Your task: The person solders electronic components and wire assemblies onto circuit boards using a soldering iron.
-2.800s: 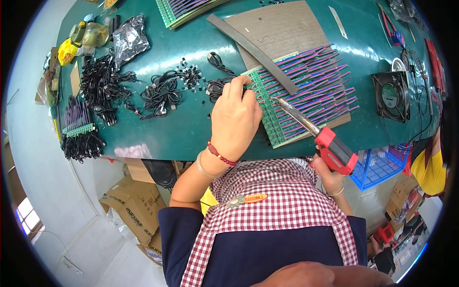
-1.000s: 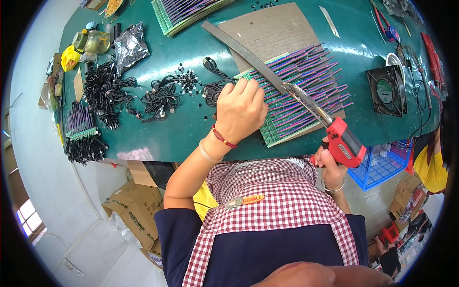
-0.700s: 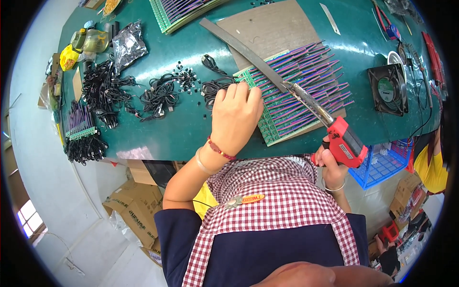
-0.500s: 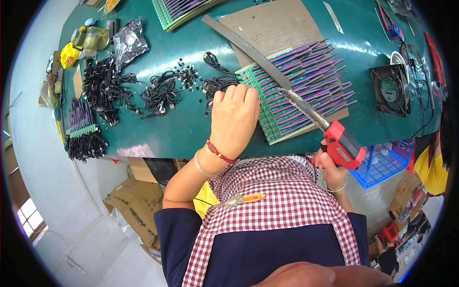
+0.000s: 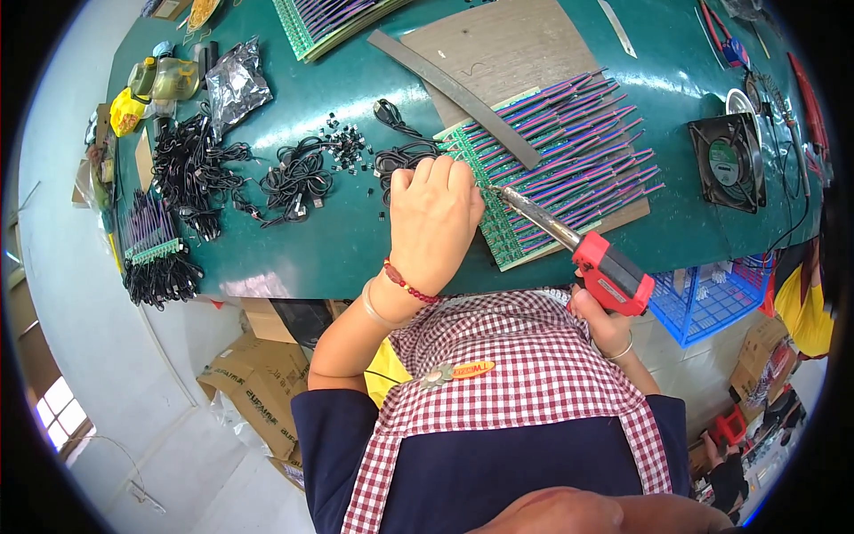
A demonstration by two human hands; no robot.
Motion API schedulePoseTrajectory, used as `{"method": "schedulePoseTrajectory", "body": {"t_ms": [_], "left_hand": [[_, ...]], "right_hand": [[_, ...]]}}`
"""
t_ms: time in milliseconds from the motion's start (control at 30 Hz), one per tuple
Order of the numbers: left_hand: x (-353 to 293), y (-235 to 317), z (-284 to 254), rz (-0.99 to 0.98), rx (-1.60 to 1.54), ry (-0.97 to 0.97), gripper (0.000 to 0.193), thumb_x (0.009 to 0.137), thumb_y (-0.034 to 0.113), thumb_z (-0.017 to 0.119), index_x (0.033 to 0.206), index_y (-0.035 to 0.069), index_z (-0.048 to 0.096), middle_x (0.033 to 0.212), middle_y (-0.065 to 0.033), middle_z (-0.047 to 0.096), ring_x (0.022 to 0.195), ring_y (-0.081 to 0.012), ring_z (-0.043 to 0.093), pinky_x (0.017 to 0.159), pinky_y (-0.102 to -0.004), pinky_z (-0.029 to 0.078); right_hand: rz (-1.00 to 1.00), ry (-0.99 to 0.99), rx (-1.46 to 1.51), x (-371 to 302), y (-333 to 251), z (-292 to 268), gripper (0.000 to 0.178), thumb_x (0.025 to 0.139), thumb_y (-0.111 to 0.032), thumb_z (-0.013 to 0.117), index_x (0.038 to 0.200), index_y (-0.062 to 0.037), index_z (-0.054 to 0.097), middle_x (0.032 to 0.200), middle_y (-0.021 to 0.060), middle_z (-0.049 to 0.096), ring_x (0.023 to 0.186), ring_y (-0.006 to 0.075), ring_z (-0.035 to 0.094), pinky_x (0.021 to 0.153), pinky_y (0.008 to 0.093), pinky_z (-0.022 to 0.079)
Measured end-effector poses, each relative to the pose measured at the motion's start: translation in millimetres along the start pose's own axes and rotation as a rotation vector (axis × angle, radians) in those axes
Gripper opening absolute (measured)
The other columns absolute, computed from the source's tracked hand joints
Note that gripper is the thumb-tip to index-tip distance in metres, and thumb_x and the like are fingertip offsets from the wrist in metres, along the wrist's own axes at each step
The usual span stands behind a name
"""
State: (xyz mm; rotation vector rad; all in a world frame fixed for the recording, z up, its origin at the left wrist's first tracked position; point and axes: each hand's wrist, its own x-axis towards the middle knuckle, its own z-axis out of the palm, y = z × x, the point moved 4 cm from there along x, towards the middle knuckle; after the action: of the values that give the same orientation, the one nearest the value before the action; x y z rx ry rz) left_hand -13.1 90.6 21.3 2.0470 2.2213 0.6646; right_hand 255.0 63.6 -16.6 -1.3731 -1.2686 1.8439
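Observation:
My right hand [image 5: 601, 326] is wrapped round the red and black handle of a soldering iron [image 5: 614, 274]. The iron's metal barrel points up and left, and its tip is close to the left edge of a green circuit board panel [image 5: 500, 230], beside my left fingers. My left hand [image 5: 436, 203] is closed at that same edge with the knuckles up; its fingertips and whatever they pinch are hidden. Rows of blue and pink wires [image 5: 587, 151] run rightward from the panel. A flat grey strip [image 5: 463, 98] lies across them. Black cables [image 5: 402, 158] lie just behind my left hand.
Bundles of black cables [image 5: 298, 182] and small black pieces [image 5: 345, 144] lie left on the green table [image 5: 329, 254]. A brown board [image 5: 507, 44] sits under the panel. A fan [image 5: 728, 163] stands right, above a blue basket [image 5: 712, 303]. Another panel stack [image 5: 329, 27] is far back.
The soldering iron has moved left and slightly down, from over the grey strip's end to the panel's left edge near my left fingers. My left hand has barely moved.

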Motion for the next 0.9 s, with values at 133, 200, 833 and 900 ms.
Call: {"method": "schedulePoseTrajectory", "body": {"t_ms": [133, 200, 833, 900], "left_hand": [[2.6, 1.0, 0.1, 0.008, 0.011, -0.030, 0.015, 0.069, 0.006, 0.064, 0.073, 0.008, 0.049, 0.071, -0.0040, 0.049, 0.072, -0.0215, 0.052, 0.066, -0.0345, 0.036], [2.2, 0.7, 0.5, 0.007, 0.007, -0.038, 0.015, 0.069, 0.006, 0.064, 0.073, 0.008, 0.049, 0.071, -0.0040, 0.049, 0.072, -0.0215, 0.052, 0.067, -0.0345, 0.036], [4.8, 0.7, -0.9, 0.027, 0.048, -0.097, 0.013, 0.071, 0.009, 0.063, 0.075, 0.008, 0.050, 0.073, -0.0051, 0.050, 0.075, -0.0216, 0.052, 0.070, -0.0350, 0.036], [5.2, 1.2, -2.7, 0.027, 0.048, -0.093, 0.013, 0.071, 0.009, 0.063, 0.075, 0.008, 0.050, 0.073, -0.0051, 0.049, 0.075, -0.0216, 0.052, 0.070, -0.0350, 0.036]], "right_hand": [[-0.094, -0.024, -0.134, 0.1, -9.1, 6.7, 0.022, 0.084, -0.002, 0.059, 0.105, 0.0028, 0.054, 0.074, 0.0043, 0.056, 0.063, 0.0099, 0.051, 0.058, 0.0238, 0.042], [-0.110, -0.028, -0.177, 0.3, -5.6, 6.6, 0.019, 0.084, -0.002, 0.059, 0.102, 0.0024, 0.056, 0.074, 0.0041, 0.057, 0.063, 0.0097, 0.052, 0.059, 0.0236, 0.042], [-0.143, 0.042, -0.009, 0.9, -13.2, 3.7, 0.016, 0.081, 0.000, 0.063, 0.097, 0.0012, 0.061, 0.082, 0.0043, 0.061, 0.071, 0.0113, 0.057, 0.063, 0.0262, 0.047], [-0.144, 0.040, -0.015, 0.7, -11.0, 4.1, 0.016, 0.081, 0.000, 0.063, 0.097, 0.0012, 0.060, 0.083, 0.0044, 0.061, 0.071, 0.0112, 0.057, 0.063, 0.0261, 0.047]]}}
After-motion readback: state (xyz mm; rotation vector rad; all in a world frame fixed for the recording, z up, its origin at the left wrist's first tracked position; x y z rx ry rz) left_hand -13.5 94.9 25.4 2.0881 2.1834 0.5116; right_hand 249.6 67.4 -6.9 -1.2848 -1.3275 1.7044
